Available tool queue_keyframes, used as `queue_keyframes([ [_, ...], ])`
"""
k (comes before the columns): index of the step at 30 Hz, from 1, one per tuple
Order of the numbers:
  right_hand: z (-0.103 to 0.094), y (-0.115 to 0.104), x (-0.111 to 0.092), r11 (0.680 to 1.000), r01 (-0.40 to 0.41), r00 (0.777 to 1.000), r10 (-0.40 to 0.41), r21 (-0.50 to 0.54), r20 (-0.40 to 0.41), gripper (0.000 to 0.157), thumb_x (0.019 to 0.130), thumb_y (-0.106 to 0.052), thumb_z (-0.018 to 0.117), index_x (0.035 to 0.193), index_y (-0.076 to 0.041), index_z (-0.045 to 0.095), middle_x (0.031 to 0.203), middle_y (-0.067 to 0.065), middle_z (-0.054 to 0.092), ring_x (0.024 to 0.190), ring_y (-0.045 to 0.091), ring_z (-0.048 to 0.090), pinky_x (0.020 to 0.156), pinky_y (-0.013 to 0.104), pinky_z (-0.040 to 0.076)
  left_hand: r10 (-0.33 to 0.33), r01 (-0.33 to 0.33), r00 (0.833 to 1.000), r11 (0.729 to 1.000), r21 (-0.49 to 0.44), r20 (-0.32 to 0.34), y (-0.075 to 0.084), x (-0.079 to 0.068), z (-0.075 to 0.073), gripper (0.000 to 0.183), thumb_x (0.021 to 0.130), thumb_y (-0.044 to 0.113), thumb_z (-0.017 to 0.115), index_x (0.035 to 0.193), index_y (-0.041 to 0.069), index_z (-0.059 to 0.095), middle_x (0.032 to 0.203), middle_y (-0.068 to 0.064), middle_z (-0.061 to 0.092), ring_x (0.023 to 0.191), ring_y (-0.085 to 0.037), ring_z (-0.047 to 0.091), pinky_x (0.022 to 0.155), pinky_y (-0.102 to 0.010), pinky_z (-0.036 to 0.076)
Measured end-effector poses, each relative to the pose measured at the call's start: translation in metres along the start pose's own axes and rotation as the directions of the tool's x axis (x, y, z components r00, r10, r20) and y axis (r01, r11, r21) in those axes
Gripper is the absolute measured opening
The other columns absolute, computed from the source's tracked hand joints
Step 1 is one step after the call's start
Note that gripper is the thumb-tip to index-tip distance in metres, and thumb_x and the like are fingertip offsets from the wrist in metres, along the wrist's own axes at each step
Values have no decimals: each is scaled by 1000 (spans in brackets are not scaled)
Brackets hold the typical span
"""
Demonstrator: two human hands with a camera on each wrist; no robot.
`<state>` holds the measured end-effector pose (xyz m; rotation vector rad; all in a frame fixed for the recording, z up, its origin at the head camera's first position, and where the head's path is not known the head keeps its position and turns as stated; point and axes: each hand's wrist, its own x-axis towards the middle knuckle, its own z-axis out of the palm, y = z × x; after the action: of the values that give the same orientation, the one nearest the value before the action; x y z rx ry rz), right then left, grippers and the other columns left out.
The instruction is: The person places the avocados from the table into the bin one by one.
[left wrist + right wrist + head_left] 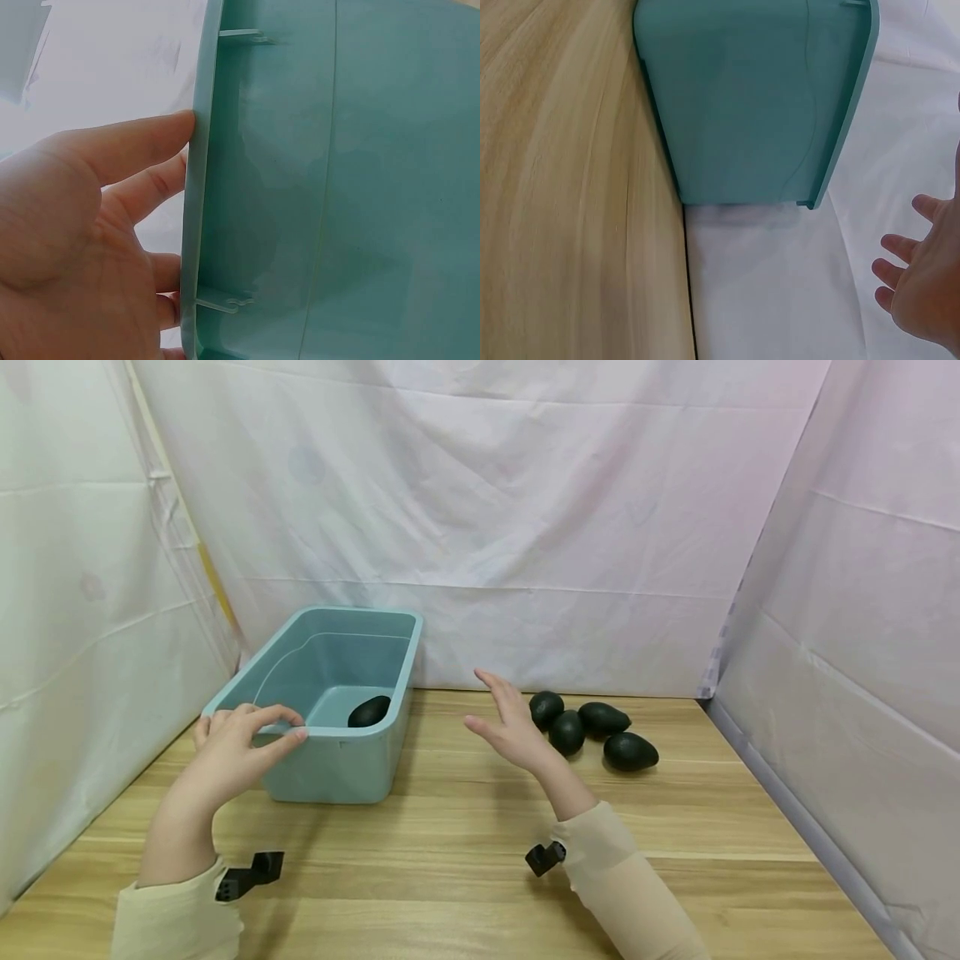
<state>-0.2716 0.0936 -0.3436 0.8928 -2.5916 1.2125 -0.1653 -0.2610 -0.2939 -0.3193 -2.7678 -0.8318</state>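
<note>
A light blue plastic bin [330, 772] stands on the wooden table with one dark green avocado [369, 712] lying inside, near its front right corner. My left hand [238, 745] grips the near rim [196, 172] of the bin, thumb at the edge and fingers bent over it; some fingertips are hidden behind the rim. Fingers spread and holding nothing, my right hand [516, 727] hovers above the table, between the bin and a group of several avocados [566, 732]. In the right wrist view the right hand [930, 281] shows at the edge, apart from the bin.
White cloth [480, 510] hangs behind the table and along both sides. The wooden tabletop [450, 877] stretches in front of the bin and the avocados. Each sleeve carries a small black mount [546, 857] at the wrist.
</note>
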Motion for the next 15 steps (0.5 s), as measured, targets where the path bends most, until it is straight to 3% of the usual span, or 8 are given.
queue_keyframes([
  [5, -9, 10, -9, 1000, -3, 1000, 3, -12, -19, 81, 90, -67, 45, 153, -24, 18, 156, 7, 18, 142, 28, 12, 107, 62, 8, -3, 3, 1000, 1000, -1, 6, 0, -1, 1, 27, 97, 36, 58, 108, 12, 64, 101, -14, 51, 103, -42, 33, 94, -70, -2],
  [15, -29, 21, -27, 999, 3, 997, -5, -40, -72, 82, 91, -68, 42, 153, -21, 19, 156, 7, 18, 142, 33, 11, 106, 64, 7, 2, -2, 1000, 1000, 6, -6, 0, 0, 1, 26, 97, 35, 58, 108, 12, 64, 101, -15, 52, 105, -43, 33, 93, -70, -1],
])
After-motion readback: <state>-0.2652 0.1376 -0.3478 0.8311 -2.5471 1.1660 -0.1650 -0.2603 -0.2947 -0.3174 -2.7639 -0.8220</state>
